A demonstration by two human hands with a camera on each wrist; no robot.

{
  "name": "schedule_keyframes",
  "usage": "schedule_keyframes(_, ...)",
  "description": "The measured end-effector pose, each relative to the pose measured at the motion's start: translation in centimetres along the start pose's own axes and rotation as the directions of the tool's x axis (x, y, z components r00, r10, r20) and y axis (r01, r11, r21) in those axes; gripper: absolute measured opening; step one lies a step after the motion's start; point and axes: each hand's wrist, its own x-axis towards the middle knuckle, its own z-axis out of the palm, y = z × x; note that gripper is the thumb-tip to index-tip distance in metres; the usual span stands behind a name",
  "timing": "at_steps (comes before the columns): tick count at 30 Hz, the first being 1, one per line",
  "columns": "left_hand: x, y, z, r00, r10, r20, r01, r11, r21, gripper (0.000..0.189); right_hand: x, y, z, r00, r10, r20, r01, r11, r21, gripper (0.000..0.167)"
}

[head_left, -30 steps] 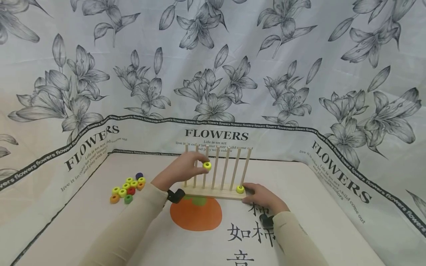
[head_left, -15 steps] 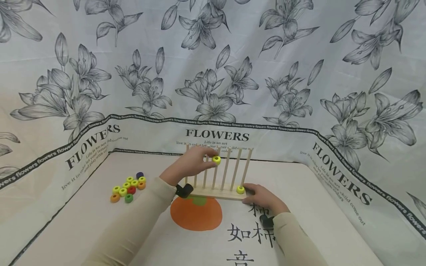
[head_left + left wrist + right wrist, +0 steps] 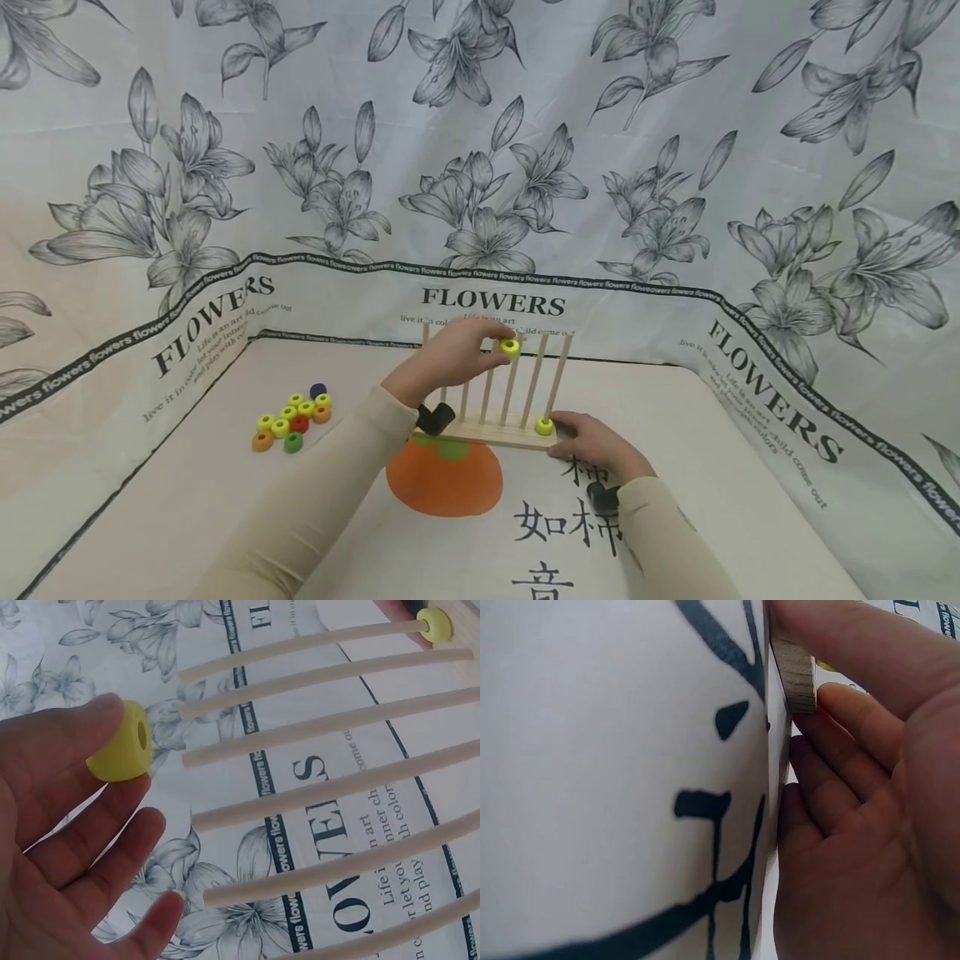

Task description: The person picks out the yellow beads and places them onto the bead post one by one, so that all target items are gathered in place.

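My left hand pinches a yellow bead between thumb and index finger. It is up at the level of the peg tops of a wooden peg rack. In the left wrist view the held yellow bead is beside the peg tips, apart from them, its hole facing the pegs. My right hand grips the right end of the rack's base, with the thumb in front and fingers behind. Another yellow bead sits at the foot of the rightmost peg. The right wrist view shows the base's end within the grip.
On the left of the table lies a group of loose beads: several yellow ones, a red bead, a green bead, orange beads and a dark blue bead. A flower-printed cloth stands behind the rack.
My left hand has carried the yellow bead to the right and upward along the pegs. My right hand and the rack have stayed in place.
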Motion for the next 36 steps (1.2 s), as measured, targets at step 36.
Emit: schedule_keyframes(36,5.8,3.7,2.0,0.997,0.004,-0.082,-0.005,1.000,-0.011,0.039,0.0,0.0,0.1,1.000,0.018,0.007,-0.018,1.000,0.000,0.071)
